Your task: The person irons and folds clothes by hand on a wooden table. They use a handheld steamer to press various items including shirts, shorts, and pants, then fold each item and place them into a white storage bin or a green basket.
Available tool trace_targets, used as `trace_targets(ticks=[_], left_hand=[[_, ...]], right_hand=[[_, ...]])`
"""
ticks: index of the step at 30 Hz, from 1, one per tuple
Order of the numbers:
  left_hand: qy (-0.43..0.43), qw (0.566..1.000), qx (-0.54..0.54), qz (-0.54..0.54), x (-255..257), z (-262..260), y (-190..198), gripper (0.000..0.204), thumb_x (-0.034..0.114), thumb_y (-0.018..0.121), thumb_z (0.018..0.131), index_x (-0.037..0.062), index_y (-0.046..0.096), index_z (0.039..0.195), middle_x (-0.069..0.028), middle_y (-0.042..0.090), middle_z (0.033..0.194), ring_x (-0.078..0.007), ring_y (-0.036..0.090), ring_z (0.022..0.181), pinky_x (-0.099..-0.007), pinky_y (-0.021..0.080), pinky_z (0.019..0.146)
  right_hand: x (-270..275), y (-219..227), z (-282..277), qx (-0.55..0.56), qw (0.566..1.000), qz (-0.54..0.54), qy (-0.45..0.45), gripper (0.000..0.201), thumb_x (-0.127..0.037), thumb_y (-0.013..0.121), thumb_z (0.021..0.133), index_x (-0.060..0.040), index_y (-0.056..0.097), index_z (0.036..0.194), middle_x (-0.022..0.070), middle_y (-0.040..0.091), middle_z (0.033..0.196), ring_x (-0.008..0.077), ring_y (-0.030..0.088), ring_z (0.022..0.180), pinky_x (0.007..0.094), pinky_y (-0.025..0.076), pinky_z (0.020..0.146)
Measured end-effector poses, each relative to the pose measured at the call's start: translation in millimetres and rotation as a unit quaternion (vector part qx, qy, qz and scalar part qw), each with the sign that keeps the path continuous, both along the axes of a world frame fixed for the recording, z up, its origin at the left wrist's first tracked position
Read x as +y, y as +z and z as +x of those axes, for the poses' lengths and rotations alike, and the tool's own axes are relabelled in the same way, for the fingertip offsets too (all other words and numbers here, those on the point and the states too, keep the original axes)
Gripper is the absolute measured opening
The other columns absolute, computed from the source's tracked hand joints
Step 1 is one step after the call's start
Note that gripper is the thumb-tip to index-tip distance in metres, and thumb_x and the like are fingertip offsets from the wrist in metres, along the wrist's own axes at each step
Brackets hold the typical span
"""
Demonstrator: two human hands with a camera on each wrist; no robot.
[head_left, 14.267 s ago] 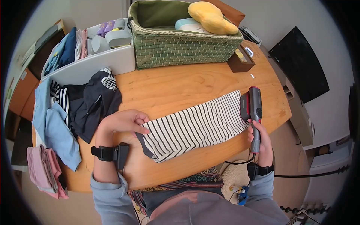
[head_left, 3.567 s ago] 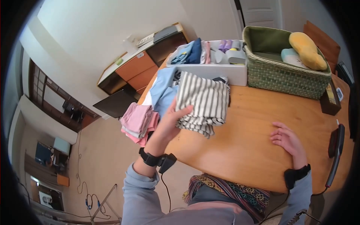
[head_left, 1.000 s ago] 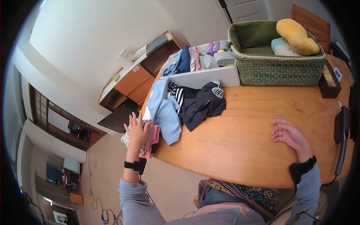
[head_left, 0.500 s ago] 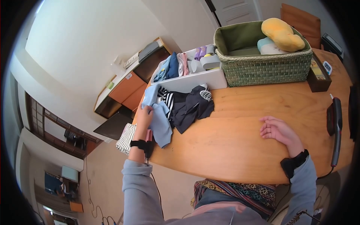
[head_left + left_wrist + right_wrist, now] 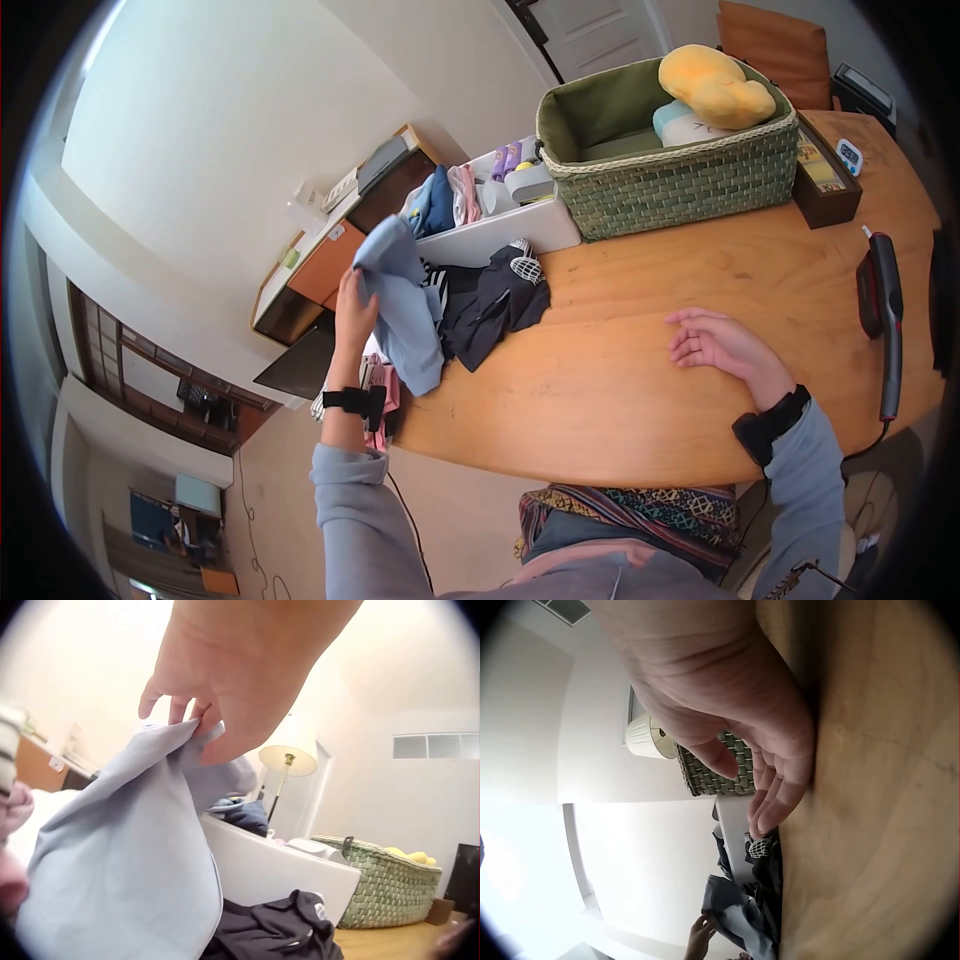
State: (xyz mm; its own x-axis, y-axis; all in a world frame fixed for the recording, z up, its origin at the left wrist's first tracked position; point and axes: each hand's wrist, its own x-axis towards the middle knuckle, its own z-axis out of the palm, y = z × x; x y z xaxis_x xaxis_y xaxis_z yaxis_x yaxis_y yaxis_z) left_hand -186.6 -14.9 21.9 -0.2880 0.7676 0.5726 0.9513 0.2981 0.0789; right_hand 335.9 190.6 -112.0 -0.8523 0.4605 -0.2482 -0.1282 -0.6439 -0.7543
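My left hand (image 5: 355, 315) pinches the upper edge of a light blue garment (image 5: 405, 325) at the left of the table. In the left wrist view the cloth (image 5: 135, 862) hangs in a raised fold below the fingertips. Beside it lies a dark garment (image 5: 497, 305) with a white net-like print, partly over black-and-white striped cloth. A stack of folded pink clothes (image 5: 384, 385) sits at the left table edge, partly hidden by my left wrist; striped cloth shows there too. My right hand (image 5: 725, 345) rests on the tabletop, fingers loosely bent, holding nothing.
A handheld steam iron (image 5: 885, 320) with a cord lies at the right edge. Along the back stand a white bin (image 5: 500, 235) of folded clothes, a green woven basket (image 5: 680, 185) with a yellow plush, and a brown box (image 5: 830, 205).
The striped garment, earlier ironed and then carried folded, went onto the left stack. My left hand then moved to the light blue garment and lifted its upper part. My right hand let go of the iron earlier.
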Motion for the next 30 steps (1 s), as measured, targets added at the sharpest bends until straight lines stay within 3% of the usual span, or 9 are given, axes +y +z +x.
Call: trace_targets(ticks=[3, 7, 12, 13, 15, 17, 19, 21, 30], left_hand=[[-0.035, 0.996, 0.066, 0.042, 8.3, 56.7, 45.0, 0.053, 0.005, 0.062, 0.078, -0.0027, 0.044, 0.128, -0.0227, 0.043, 0.133, -0.0360, 0.042, 0.125, -0.0368, 0.035, 0.104], [-0.080, 0.991, 0.007, 0.111, 18.2, 124.4, 86.7, 0.051, 0.005, 0.060, 0.083, -0.0010, 0.043, 0.130, -0.0200, 0.043, 0.134, -0.0315, 0.041, 0.127, -0.0371, 0.038, 0.101], [-0.256, 0.918, -0.239, 0.186, 29.8, 205.8, 116.0, 0.053, 0.000, 0.056, 0.088, -0.0005, 0.036, 0.137, -0.0104, 0.037, 0.140, -0.0174, 0.046, 0.117, -0.0325, 0.046, 0.090], [-0.263, 0.916, -0.241, 0.184, 35.3, 212.3, 110.1, 0.053, 0.000, 0.056, 0.088, -0.0005, 0.036, 0.137, -0.0104, 0.037, 0.140, -0.0174, 0.046, 0.117, -0.0325, 0.046, 0.090], [-0.300, 0.838, -0.433, 0.144, 45.2, 220.4, 94.8, 0.058, -0.003, 0.057, 0.086, -0.0020, 0.032, 0.139, -0.0101, 0.035, 0.141, -0.0167, 0.047, 0.113, -0.0320, 0.047, 0.088], [-0.264, 0.861, -0.433, 0.047, 59.2, 217.9, 64.8, 0.065, 0.002, 0.061, 0.086, 0.0023, 0.029, 0.142, -0.0105, 0.031, 0.145, -0.0217, 0.042, 0.122, -0.0303, 0.046, 0.090], [-0.157, 0.935, -0.299, -0.106, 68.2, 210.6, 23.7, 0.069, 0.017, 0.067, 0.084, 0.0029, 0.030, 0.141, -0.0192, 0.023, 0.148, -0.0314, 0.030, 0.134, -0.0366, 0.039, 0.100], [-0.194, 0.960, -0.129, -0.155, 70.1, 208.6, -19.8, 0.070, 0.019, 0.070, 0.080, 0.0048, 0.035, 0.139, -0.0322, 0.019, 0.145, -0.0421, 0.027, 0.134, -0.0422, 0.029, 0.107], [-0.351, 0.914, -0.084, -0.185, 74.9, 302.2, -62.5, 0.083, 0.020, 0.078, 0.069, 0.0108, 0.035, 0.140, -0.0255, 0.026, 0.144, -0.0415, 0.026, 0.134, -0.0507, 0.028, 0.106]], right_hand=[[0.3, 0.5, -0.9, -0.002, 1.000, 0.004, 0.004, 0.025, -0.016, 0.042, 0.096, -0.0015, 0.050, 0.115, 0.0134, 0.061, 0.089, 0.0220, 0.063, 0.080, 0.0327, 0.053, 0.072], [0.6, -1.7, 0.4, 0.005, 1.000, 0.002, 0.004, 0.025, -0.016, 0.042, 0.097, -0.0014, 0.050, 0.116, 0.0137, 0.060, 0.089, 0.0223, 0.063, 0.081, 0.0334, 0.053, 0.072], [2.7, -1.4, 1.5, -0.002, 1.000, -0.002, -0.005, 0.026, -0.016, 0.041, 0.097, -0.0011, 0.050, 0.116, 0.0144, 0.060, 0.090, 0.0232, 0.063, 0.082, 0.0339, 0.053, 0.073], [3.2, -1.0, 1.6, -0.007, 1.000, -0.008, 0.000, 0.026, -0.016, 0.041, 0.097, -0.0008, 0.050, 0.116, 0.0149, 0.060, 0.090, 0.0237, 0.064, 0.082, 0.0341, 0.053, 0.073], [4.4, -5.9, 2.8, 0.000, 1.000, 0.009, 0.009, 0.029, -0.021, 0.043, 0.097, -0.0027, 0.051, 0.118, 0.0155, 0.060, 0.095, 0.0243, 0.063, 0.085, 0.0347, 0.052, 0.076], [7.3, -12.5, 0.9, 0.005, 0.999, 0.027, 0.020, 0.033, -0.026, 0.045, 0.096, -0.0045, 0.052, 0.120, 0.0161, 0.060, 0.099, 0.0250, 0.062, 0.089, 0.0353, 0.052, 0.079], [8.5, -15.8, -3.6, 0.010, 1.000, 0.014, 0.021, 0.039, -0.028, 0.036, 0.099, -0.0057, 0.043, 0.130, 0.0124, 0.059, 0.113, 0.0210, 0.061, 0.097, 0.0369, 0.051, 0.082], [0.9, 3.7, -5.9, 0.006, 1.000, 0.001, 0.000, 0.042, -0.031, 0.035, 0.099, -0.0073, 0.041, 0.132, 0.0104, 0.058, 0.118, 0.0201, 0.060, 0.100, 0.0369, 0.050, 0.084], [-1.2, -1.3, -3.9, 0.031, 0.995, 0.083, 0.044, 0.048, -0.018, 0.055, 0.090, -0.0087, 0.040, 0.135, 0.0053, 0.056, 0.122, 0.0171, 0.057, 0.107, 0.0349, 0.049, 0.086]])
